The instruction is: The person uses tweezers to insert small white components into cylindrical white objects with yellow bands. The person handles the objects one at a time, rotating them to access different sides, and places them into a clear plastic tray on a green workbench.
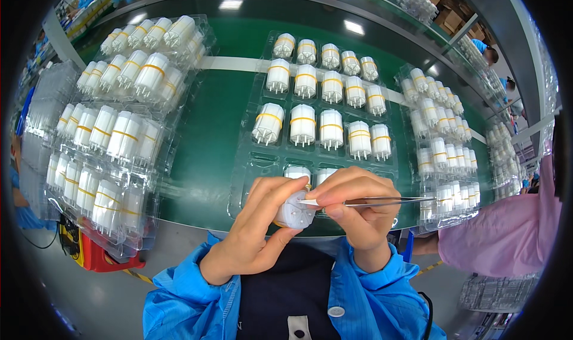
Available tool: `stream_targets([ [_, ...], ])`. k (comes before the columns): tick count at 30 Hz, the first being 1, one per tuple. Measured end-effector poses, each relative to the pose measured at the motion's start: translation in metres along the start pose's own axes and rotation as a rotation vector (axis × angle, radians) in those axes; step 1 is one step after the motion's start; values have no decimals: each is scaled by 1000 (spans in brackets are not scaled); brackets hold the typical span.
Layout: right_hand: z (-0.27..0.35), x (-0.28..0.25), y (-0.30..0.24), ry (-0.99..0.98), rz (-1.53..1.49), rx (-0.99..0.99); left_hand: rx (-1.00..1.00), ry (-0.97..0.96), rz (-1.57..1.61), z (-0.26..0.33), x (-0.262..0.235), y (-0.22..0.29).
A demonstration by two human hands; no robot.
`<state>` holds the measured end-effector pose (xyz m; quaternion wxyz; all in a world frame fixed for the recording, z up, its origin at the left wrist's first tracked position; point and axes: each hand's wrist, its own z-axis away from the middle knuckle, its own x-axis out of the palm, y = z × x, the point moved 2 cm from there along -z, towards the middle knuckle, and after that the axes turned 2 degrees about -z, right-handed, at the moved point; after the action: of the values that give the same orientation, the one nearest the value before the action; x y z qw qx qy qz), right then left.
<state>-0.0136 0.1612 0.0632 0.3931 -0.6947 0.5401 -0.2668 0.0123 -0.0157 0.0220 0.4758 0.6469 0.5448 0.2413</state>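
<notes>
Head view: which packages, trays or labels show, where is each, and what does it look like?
Middle tray: clear blister, rows of white cylinders with yellow bands.
Left trays: clear stack, same parts.
Right trays: clear, smaller-looking rows.
Cardboard boxes: brown, top right.
Part in left hand; tweezers in right hand.

Tray (250,179) w/ capped cylinders (302,124) sits centre on belt (209,131); stacked trays (113,155) at left, more trays (441,155) right; hands work nearest edge.

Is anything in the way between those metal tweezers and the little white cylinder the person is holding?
Nothing visible. The left hand grips the white cylinder with its end turned up, and the tweezers in the right hand already have their tip on that end. No finger covers the spot.
</notes>
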Motion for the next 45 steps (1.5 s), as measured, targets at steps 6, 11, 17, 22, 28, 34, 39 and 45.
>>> stream_targets([
  [6,-1,2,0,5,56,2,55,23,-120,-3,-1,2],
  [11,-7,4,-10,-77,210,-12,120,20,-228,-6,0,2],
  [17,-10,-1,-14,-19,102,-1,144,92,-219,-8,0,8],
  [22,13,11,-10,158,-162,-4,146,266,-84,-9,9,-10],
  [28,16,18,-6,139,75,55,104,201,-171,-6,10,-8],
  [34,21,19,-3,197,11,78,111,228,-217,-5,12,-6],
  [39,20,18,-1,212,-1,99,129,232,-265,-6,13,-7],
  [45,20,19,1,186,-1,26,130,226,-268,-6,12,-6],
])
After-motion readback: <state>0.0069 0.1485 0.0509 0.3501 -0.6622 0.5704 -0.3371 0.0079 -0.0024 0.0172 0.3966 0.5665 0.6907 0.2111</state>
